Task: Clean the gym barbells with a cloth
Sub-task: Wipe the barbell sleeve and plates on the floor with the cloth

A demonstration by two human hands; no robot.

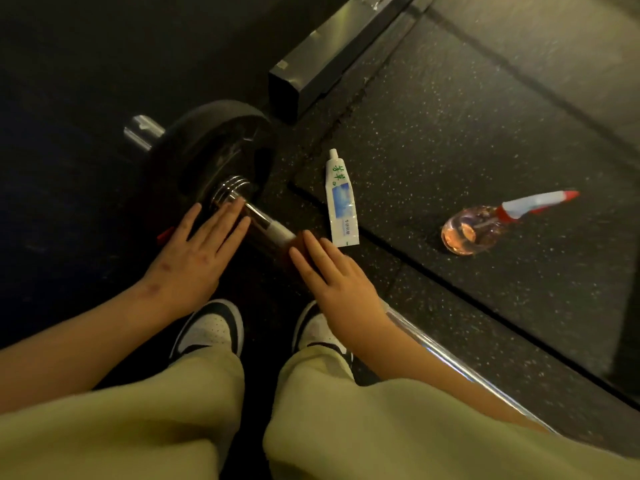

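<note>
— Two hands on the barbell (258,218), so how far along is the cleaning?
— Early, I'd judge. Starting at the left, the plate (207,147) stands on the floor (450,116), and nothing shows whether it has been wiped.
— And the left hand?
— The left hand (197,254) lies flat on the bar, fingers straight and tips at the collar (230,189). It grips nothing.
— What's the white patch?
— A smear (281,233) on the bar between the hands. It looks like paste, not yet rubbed out.
— The right hand?
— The right hand (332,275) is flat too, fingers straight, pressing on the bar. A reddish patch (297,245) shows at its fingertips. It may be the cloth, but I cannot tell.
— Supplies?
— The tube (341,202) lies just beside the bar and the bottle (474,230) lies well apart, further right.
— So what's left?
— Nearly everything, I'd say. The smear needs working in, and the long shaft running lower right still needs wiping, as does the plate end.
</note>
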